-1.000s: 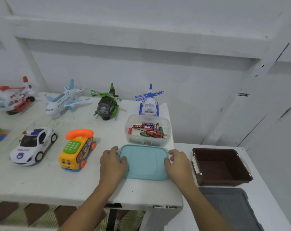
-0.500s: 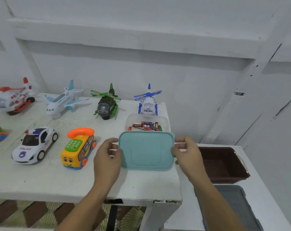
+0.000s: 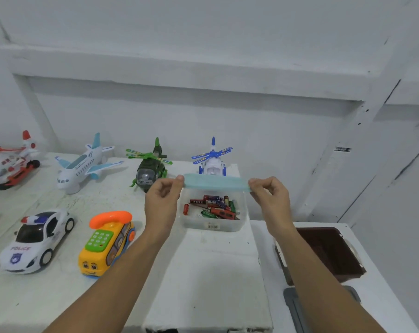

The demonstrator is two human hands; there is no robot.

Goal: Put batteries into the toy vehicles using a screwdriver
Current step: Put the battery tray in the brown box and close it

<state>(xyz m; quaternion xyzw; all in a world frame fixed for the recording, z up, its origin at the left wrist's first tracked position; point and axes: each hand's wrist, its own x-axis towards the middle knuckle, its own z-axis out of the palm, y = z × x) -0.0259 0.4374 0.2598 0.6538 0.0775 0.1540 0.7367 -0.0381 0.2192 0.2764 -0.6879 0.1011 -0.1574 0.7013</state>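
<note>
Hovering over the back rim of the clear container (image 3: pixel 242 222), the teal lid (image 3: pixel 215 182) shows nearly edge-on and level, and the tub is uncovered. Left hand (image 3: pixel 160 200) pinches the lid's left short edge, fingers curled. Right hand (image 3: pixel 271 198) pinches the right short edge the same way.

Inside the container: a loose heap of batteries (image 3: pixel 204 213), red and green, lying toward the back and right wall. A red tool-like piece is among them; cannot tell if it is the screwdriver.

The container sits at the right edge of the white table (image 3: pixel 203 272). In front of it is bare tabletop, between the two forearms, running to the table's near edge.

Just behind the container: blue-and-white helicopter (image 3: pixel 213 162). Behind and left: green helicopter (image 3: pixel 148 169), then white airplane (image 3: pixel 83 167), then red-and-white helicopter (image 3: pixel 11 164) at the frame edge. Left of the container, past the left hand: yellow phone bus (image 3: pixel 107 241), then police car (image 3: pixel 35 241).

Right of the container, off the table edge and apart from it: brown bin (image 3: pixel 328 253), with a grey lid (image 3: pixel 297 306) nearer the camera.
</note>
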